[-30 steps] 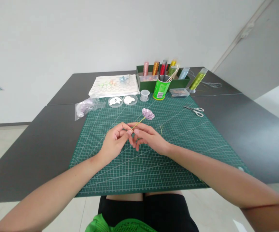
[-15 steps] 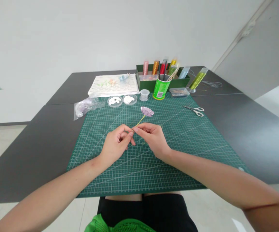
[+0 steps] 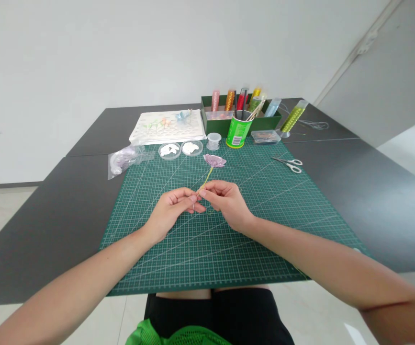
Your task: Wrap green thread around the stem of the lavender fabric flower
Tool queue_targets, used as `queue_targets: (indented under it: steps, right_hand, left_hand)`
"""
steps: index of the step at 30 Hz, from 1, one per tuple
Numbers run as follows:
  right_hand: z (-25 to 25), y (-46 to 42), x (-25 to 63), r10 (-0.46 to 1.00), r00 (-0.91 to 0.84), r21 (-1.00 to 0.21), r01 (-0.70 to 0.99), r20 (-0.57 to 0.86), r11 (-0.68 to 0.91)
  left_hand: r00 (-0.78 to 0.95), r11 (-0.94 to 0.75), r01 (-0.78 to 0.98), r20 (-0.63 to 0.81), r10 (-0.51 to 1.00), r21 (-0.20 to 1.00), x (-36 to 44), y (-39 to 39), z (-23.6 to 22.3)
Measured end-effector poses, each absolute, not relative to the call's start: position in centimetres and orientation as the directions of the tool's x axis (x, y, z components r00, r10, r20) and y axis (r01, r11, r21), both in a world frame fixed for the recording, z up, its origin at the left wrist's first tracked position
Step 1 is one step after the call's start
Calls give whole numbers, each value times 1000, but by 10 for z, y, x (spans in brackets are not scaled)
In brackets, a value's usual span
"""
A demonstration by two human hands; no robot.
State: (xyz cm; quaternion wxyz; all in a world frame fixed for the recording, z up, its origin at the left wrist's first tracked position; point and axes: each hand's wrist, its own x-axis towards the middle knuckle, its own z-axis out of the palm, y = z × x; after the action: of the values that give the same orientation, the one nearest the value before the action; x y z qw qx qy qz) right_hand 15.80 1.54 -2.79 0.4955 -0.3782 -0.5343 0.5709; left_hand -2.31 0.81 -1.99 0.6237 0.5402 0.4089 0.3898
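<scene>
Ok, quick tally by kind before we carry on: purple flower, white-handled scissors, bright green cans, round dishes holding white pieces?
Purple flower: 1
White-handled scissors: 1 pair
Bright green can: 1
Round dishes holding white pieces: 2
Total: 5

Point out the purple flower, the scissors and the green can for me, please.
Purple flower (image 3: 214, 161): head view, on the petals.
Scissors (image 3: 287, 164): head view, near the pivot, where blades meet handles.
Green can (image 3: 238, 131): head view, on its outer wall.
</scene>
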Motion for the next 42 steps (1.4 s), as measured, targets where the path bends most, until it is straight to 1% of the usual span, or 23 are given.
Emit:
queue_targets:
  steps: [4,9,12,14,16,18,19,20,22,24,26,28,31,34,36,39,42]
  right_hand:
    - [-26,14,160,960,-231,-983,-120,161,136]
    - [-25,15,163,937,-261,-972,-11,231,236]
    - [-28,18,166,928,-255,-946,106,272,307]
    - [-29,19,169,901,-278,-895,211,332,394]
    - [-28,19,172,849,-335,-813,289,410,506]
    - [-23,18,176,793,-396,-737,324,464,593]
    - [-20,17,178,778,-418,-720,329,469,611]
    - [-15,16,180,777,-434,-724,327,456,608]
    - [-4,15,185,796,-466,-779,297,387,553]
    - [9,14,190,810,-499,-857,224,308,464]
    - [20,15,195,812,-523,-920,124,258,373]
    - [27,17,200,818,-524,-954,33,238,298]
    - [29,22,206,839,-488,-966,-36,242,257]
    - [23,29,207,856,-463,-969,-32,232,245]
    - [17,34,208,859,-475,-976,-1,191,217]
    - [8,42,208,849,-514,-980,73,124,187]
    - [0,51,210,841,-532,-966,153,99,210]
  left_hand:
    - [385,126,-75,-88,919,989,-24,7,-19]
    - [360,6,-26,3,933,1000,-24,7,-15]
    - [305,-57,29,45,951,998,-24,9,-15]
    - [267,-87,74,64,962,993,-26,11,-16]
    - [245,-114,123,81,966,986,-27,14,-17]
    - [233,-140,174,97,968,975,-29,16,-17]
    - [227,-151,200,104,968,968,-30,17,-16]
    - [222,-162,225,111,969,961,-31,18,-15]
    - [222,-182,276,121,967,944,-32,19,-13]
    - [252,-200,325,119,960,924,-33,20,-11]
    - [306,-214,365,100,947,906,-33,18,-11]
    - [374,-224,394,67,925,891,-31,15,-11]
    - [497,-249,421,8,868,872,-27,8,-11]
    - [591,-287,402,-7,807,869,-23,1,-9]
    - [626,-298,378,-5,780,877,-21,-3,-7]
    - [655,-301,331,12,756,894,-22,-5,-3]
    - [652,-277,287,24,758,917,-24,-5,-2]
